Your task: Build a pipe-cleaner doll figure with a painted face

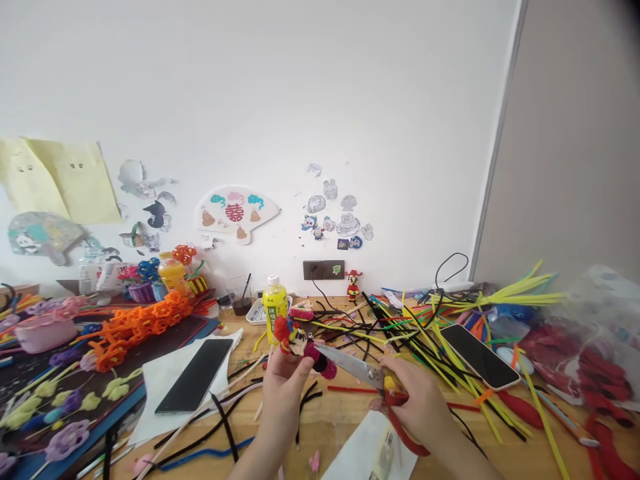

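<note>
Between the fingers and thumb of my left hand point(286, 379) is a small pipe-cleaner doll point(299, 341), tilted sideways. It has a red and multicoloured top, a pale face part and a magenta and black lower part. My right hand point(417, 393) is wrapped round the red handles of a pair of scissors point(350, 362). The blades point left and their tips meet the doll near its middle; whether they touch it I cannot tell. Just behind the doll stands a yellow drink bottle point(275, 303).
Black pipe cleaners point(350, 327) and yellow ones point(525, 290) litter the wooden table. A dark phone point(195, 375) lies on white paper at left, another phone point(481, 357) at right. Orange pipe-cleaner work point(133, 333) covers a mat. A red-hatted figure point(353, 285) stands by the wall.
</note>
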Demonstrator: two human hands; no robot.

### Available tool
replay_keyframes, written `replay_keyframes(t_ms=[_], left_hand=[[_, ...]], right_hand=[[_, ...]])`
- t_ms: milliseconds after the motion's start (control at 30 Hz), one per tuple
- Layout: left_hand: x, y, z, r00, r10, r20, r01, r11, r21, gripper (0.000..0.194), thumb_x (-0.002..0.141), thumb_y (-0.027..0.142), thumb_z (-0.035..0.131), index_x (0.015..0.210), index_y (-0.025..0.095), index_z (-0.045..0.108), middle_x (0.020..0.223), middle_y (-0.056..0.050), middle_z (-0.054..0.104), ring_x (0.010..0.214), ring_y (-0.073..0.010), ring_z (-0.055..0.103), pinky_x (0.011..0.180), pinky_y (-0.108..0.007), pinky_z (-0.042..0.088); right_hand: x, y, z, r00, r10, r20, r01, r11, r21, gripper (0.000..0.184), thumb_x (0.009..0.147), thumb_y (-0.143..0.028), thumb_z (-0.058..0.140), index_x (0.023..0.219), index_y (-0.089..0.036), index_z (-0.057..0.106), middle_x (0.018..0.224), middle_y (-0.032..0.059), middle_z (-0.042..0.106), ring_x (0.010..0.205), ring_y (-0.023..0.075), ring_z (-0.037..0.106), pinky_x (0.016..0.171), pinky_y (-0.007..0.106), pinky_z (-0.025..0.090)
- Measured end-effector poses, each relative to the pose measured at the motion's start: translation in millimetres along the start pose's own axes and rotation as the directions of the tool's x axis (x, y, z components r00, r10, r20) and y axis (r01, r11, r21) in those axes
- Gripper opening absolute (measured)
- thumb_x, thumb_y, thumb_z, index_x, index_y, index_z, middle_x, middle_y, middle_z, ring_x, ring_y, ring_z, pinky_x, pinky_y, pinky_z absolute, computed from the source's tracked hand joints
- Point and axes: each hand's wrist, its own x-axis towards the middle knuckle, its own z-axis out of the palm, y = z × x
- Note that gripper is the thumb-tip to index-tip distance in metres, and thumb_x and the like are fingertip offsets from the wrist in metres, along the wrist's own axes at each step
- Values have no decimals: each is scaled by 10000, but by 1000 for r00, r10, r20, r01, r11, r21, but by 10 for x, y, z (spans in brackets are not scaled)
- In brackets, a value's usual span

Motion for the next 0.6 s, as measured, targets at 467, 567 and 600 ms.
replay_keyframes(t_ms=[467,567,600], left_hand=[[-8,-55,-33,990,15,138,-8,999,-51,248,636,282,685,848,192,592,804,-15,681,774,-177,611,719,-264,454],[-4,-59,-37,986,28,164,-22,999,-39,236,653,269,675,860,188,594,797,-16,684,772,-179,614,738,-273,452],[-2,-63,-39,986,27,165,-22,999,-34,229,659,267,671,860,187,596,784,-12,683,768,-176,614,741,-272,452]], right_hand=[[-1,2,-12,999,-22,35,23,1000,-17,327,700,-408,597,935,-183,563,887,93,658,807,223,621,663,294,492],[-3,3,-13,999,-4,51,4,1000,1,316,702,-377,597,955,-191,561,880,87,659,799,223,621,666,298,484],[0,0,-18,998,7,63,-7,1000,9,310,704,-365,593,964,-197,561,883,84,660,799,224,619,663,301,480]])
